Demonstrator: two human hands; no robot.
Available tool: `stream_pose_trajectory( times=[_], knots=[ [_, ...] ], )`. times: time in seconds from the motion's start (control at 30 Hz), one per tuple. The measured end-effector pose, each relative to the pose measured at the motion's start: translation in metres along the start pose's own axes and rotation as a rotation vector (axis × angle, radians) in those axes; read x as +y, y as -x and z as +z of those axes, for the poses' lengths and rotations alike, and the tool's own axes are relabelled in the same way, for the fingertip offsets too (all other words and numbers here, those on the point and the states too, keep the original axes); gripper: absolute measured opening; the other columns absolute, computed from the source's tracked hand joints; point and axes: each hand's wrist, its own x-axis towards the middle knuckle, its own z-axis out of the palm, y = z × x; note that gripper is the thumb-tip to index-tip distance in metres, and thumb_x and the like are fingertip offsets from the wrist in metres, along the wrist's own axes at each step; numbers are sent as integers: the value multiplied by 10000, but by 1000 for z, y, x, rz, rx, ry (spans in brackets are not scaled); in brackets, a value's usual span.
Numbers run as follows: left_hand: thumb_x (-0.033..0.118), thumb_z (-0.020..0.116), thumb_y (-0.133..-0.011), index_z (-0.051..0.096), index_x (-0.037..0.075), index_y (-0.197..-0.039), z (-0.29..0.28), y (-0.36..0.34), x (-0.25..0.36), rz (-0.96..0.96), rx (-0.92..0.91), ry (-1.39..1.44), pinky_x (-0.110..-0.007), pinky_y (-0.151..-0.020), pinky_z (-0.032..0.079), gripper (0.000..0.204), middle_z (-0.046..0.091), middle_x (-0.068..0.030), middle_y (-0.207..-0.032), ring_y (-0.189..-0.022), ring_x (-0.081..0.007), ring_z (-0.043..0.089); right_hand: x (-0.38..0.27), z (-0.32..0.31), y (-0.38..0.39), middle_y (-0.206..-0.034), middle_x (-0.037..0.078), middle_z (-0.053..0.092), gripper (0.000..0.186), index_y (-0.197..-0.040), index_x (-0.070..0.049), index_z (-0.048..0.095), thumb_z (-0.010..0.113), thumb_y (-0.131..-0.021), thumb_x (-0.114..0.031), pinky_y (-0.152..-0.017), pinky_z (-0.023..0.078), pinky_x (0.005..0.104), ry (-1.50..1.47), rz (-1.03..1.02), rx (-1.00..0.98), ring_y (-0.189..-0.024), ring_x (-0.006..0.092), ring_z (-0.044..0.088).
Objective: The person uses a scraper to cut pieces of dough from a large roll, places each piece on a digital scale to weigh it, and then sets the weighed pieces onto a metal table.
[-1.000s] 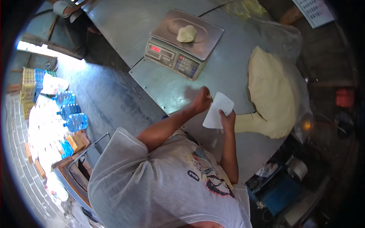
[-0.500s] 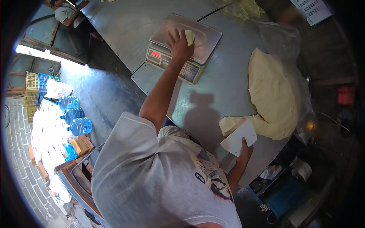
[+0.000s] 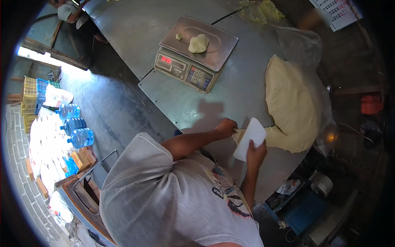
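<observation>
My right hand (image 3: 257, 153) grips a flat white dough scraper (image 3: 252, 138), tilted on edge over the narrow end of a large mass of pale dough (image 3: 292, 107). At the tip of that narrow end, my left hand (image 3: 226, 127) is closed, its fingers curled on the dough; the scraper and the hand partly hide where they meet. Farther off stands a digital scale (image 3: 181, 72) with its red display lit. A lump of dough (image 3: 198, 43) and a much smaller bit of dough (image 3: 178, 37) rest apart on its metal tray (image 3: 218, 43).
Clear plastic sheeting (image 3: 304, 45) lies behind and beside the dough on the metal table (image 3: 242, 82). At the far edge is a yellowish bagged heap (image 3: 263, 11). Blue water bottles (image 3: 81, 138) and crates (image 3: 35, 94) stand on the floor to the left. Another person (image 3: 70, 12) is at far left.
My left hand has left the dough lump on the scale tray and come back to the dough's narrow end. My right hand has turned the scraper more upright and shifted it slightly left.
</observation>
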Motion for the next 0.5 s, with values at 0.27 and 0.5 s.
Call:
stream_pose_trajectory(
  times=[0.27, 0.5],
  knots=[
    [142, 596, -855, 412, 11, -1107, -53, -3, -7, -368, 401, 175, -574, -785, 480, 338, 605, -294, -928, -913, -507, 602, 46, 105, -49, -1059, 258, 682, 398, -1108, 72, 598, 741, -775, -92, -861, 510, 441, -196, -38, -143, -1000, 411, 667],
    [263, 673, -863, 410, -27, -1231, -274, -40, 74, 211, 1179, -180, -524, -879, 435, 538, 524, -303, -1206, -1112, -475, 528, 64, 50, -2, -1166, 114, 658, 392, -1227, 51, 583, 693, -856, -13, -936, 459, 341, -608, 235, -230, -1069, 216, 620]
  ],
)
